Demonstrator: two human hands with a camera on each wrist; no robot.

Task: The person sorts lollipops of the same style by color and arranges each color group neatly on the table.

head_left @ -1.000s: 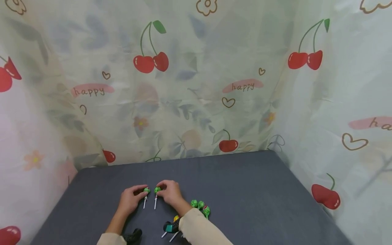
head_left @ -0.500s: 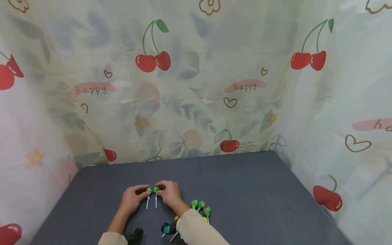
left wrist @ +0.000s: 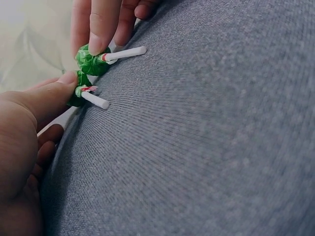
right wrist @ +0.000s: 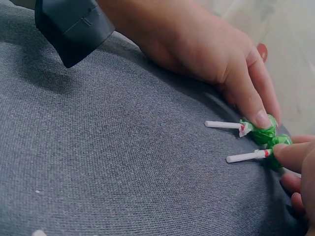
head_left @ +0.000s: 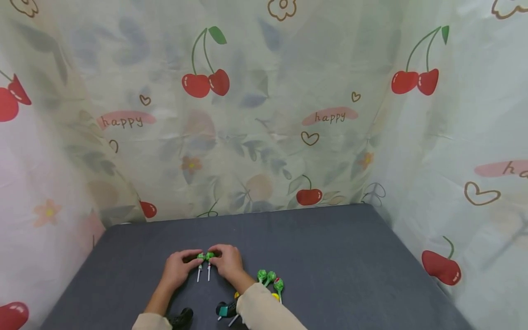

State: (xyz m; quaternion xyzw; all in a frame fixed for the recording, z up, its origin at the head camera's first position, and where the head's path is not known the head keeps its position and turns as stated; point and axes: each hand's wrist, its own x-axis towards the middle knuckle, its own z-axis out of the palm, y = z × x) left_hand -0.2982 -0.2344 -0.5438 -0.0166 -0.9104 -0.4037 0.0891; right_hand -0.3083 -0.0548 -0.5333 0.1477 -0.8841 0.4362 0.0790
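Note:
Two green-wrapped lollipops lie side by side on the dark cloth, their heads touching and white sticks pointing toward the person. My left hand (head_left: 176, 269) pinches the head of the left lollipop (head_left: 200, 257) between thumb and fingers. With thumb and fingertips, my right hand (head_left: 229, 263) pinches the right lollipop (head_left: 209, 255). In the left wrist view, the left lollipop's stick (left wrist: 96, 100) and the right lollipop's stick (left wrist: 127, 53) rest close to the cloth. The right wrist view shows the right lollipop (right wrist: 264, 132) beside the left lollipop (right wrist: 282, 142), partly covered by fingers.
Three more green lollipops (head_left: 270, 277) lie right of the right forearm. Yellow candy (head_left: 275, 296) and white sticks (head_left: 233, 320) show partly from under the right sleeve (head_left: 266, 308). A cherry-print curtain (head_left: 255, 137) surrounds the dark table (head_left: 330, 256).
My left hand has slid its lollipop to the right, and my right hand has shifted its own slightly left. The gap between the two heads has closed.

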